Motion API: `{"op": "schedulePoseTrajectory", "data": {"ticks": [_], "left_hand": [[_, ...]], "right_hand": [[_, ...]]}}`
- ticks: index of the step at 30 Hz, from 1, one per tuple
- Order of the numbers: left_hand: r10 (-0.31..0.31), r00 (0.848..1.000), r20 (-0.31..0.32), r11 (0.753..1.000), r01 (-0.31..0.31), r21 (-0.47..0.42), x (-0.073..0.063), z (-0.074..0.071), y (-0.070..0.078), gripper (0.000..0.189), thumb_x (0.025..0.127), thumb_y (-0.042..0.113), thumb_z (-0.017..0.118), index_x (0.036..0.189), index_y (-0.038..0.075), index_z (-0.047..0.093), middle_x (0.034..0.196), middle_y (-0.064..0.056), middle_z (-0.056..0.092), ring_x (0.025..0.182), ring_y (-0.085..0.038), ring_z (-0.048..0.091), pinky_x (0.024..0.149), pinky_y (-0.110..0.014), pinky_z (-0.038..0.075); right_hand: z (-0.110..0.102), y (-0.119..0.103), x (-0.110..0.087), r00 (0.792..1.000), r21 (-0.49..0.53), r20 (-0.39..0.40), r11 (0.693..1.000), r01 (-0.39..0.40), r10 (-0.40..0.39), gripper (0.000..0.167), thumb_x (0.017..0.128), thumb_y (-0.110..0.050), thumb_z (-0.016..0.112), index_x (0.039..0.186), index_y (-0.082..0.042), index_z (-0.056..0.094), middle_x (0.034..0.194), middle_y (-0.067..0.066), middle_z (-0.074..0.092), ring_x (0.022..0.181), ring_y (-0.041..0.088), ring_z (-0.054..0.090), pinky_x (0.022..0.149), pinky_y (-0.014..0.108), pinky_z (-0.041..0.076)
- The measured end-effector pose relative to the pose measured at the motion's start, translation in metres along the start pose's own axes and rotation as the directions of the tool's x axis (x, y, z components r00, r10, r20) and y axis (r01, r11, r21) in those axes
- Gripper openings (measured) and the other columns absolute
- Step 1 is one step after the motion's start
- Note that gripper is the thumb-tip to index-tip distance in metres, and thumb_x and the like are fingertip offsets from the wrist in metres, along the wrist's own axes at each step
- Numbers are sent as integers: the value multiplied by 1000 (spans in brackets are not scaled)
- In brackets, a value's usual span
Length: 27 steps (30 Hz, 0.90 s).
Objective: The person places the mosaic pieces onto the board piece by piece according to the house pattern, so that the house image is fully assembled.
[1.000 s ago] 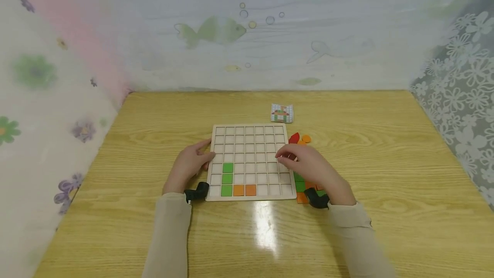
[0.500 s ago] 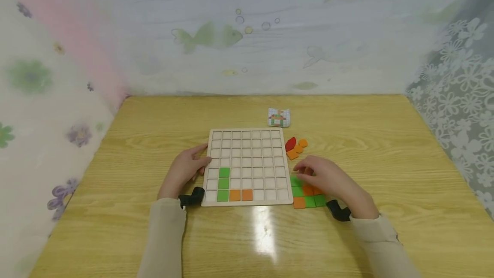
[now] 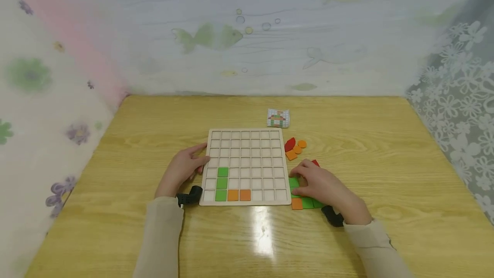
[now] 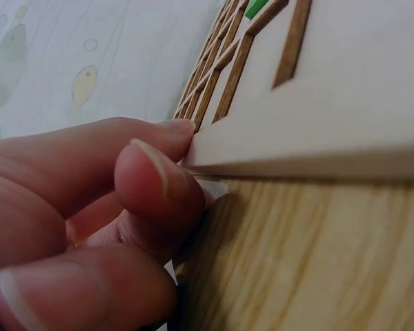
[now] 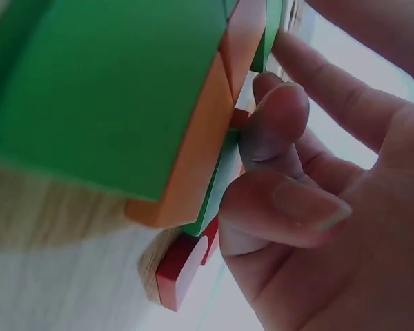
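A wooden grid board (image 3: 247,166) lies on the table with green square tiles (image 3: 222,182) and orange square tiles (image 3: 239,195) in some of its cells. My left hand (image 3: 181,168) holds the board's left edge, its thumb on the rim; in the left wrist view a fingertip (image 4: 179,127) touches the edge while other fingers curl beside it. Just right of the board, my right hand (image 3: 326,185) is over a group of loose tiles. Its thumb and index finger stand apart around a loose green tile (image 3: 294,182). Curled fingers (image 5: 279,124) lie beside stacked tiles (image 5: 103,96) in the right wrist view.
A small pattern card (image 3: 278,118) lies behind the board. Red pieces (image 3: 290,144), orange discs (image 3: 302,144) and an orange square (image 3: 291,155) are right of the board. A red piece (image 3: 315,163) shows behind the right hand. A painted wall (image 3: 247,55) borders the table's back.
My right hand has moved from over the board's right side to the loose tiles beside it and lowered. The left hand stays at the board's left edge. The head view has shifted slightly.
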State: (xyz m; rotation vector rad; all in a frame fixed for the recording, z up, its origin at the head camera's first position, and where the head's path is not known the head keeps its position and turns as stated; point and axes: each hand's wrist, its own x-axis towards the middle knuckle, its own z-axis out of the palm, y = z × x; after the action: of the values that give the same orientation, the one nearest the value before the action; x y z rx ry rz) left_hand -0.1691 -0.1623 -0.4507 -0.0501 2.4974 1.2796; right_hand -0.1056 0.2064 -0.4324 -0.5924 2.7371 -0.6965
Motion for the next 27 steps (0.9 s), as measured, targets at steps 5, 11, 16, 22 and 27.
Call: {"op": "schedulePoseTrajectory", "data": {"ticks": [5, 11, 16, 22, 27], "left_hand": [[-8, 1000, 3, 1000, 8, 11, 1, 1, -1, 53, 83, 37, 60, 133, 32, 41, 60, -8, 56, 37, -15, 37, 37, -27, 34], [-17, 1000, -14, 999, 17, 49, -1, 1, 2, 53, 84, 38, 59, 133, 33, 40, 59, -7, 56, 37, -16, 38, 37, -28, 32], [-10, 1000, -24, 998, 11, 56, -3, 0, 5, 53, 84, 37, 58, 134, 32, 40, 58, -6, 56, 37, -16, 38, 37, -28, 32], [5, 1000, -26, 998, -3, 70, -2, 0, 3, 52, 85, 35, 58, 134, 29, 41, 57, -5, 56, 37, -15, 38, 37, -27, 31], [24, 999, -29, 999, -22, 44, -2, 1, 1, 52, 85, 35, 59, 133, 28, 41, 60, -6, 57, 37, -14, 37, 37, -27, 32]], "right_hand": [[3, -3, -1, 999, 29, -6, 999, -37, 37, 37, 72, -32, 74, 102, -18, 57, 103, -7, 46, 82, 11, 48, 74, 31, 43], [3, -2, 2, 998, 124, -25, 990, -61, 65, 29, 74, -23, 73, 97, -19, 55, 91, -7, 52, 76, 11, 47, 69, 29, 42], [2, 1, 5, 998, 151, -49, 988, -37, 45, 16, 79, -19, 69, 91, -21, 58, 78, -10, 52, 71, 11, 47, 66, 28, 41], [2, 1, 5, 996, 113, -74, 993, -33, 41, 15, 80, -29, 67, 93, -24, 61, 77, -13, 54, 70, 10, 47, 66, 28, 41], [0, -7, 9, 995, 82, -100, 997, 8, 1, 18, 83, -30, 63, 99, -20, 64, 85, -12, 59, 74, 8, 50, 70, 29, 43]]}}
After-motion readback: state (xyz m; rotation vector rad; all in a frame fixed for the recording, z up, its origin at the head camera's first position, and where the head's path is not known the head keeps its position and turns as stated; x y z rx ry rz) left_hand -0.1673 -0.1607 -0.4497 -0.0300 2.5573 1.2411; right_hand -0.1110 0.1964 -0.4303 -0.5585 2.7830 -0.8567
